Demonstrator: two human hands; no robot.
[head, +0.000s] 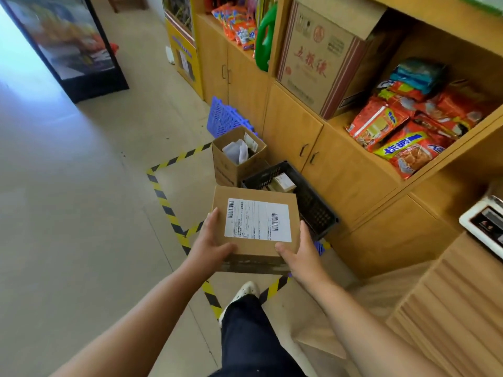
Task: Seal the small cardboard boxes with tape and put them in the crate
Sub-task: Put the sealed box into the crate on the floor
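Cardboard box [253,227], flat with a white shipping label [258,220] on top and tape along its near edge, is held in the air between both hands. Left hand [212,242] and right hand [300,250] each grip a near corner, thumbs on top. Just beyond it, a black crate [313,202] on the floor holds another small box [283,182]

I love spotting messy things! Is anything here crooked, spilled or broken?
Nothing looks spilled or broken. The blue plastic grid leans tilted beside the cabinet, and the open box on the floor has crumpled white wrappers poking up. The labelled box held by the left hand and right hand looks neat.
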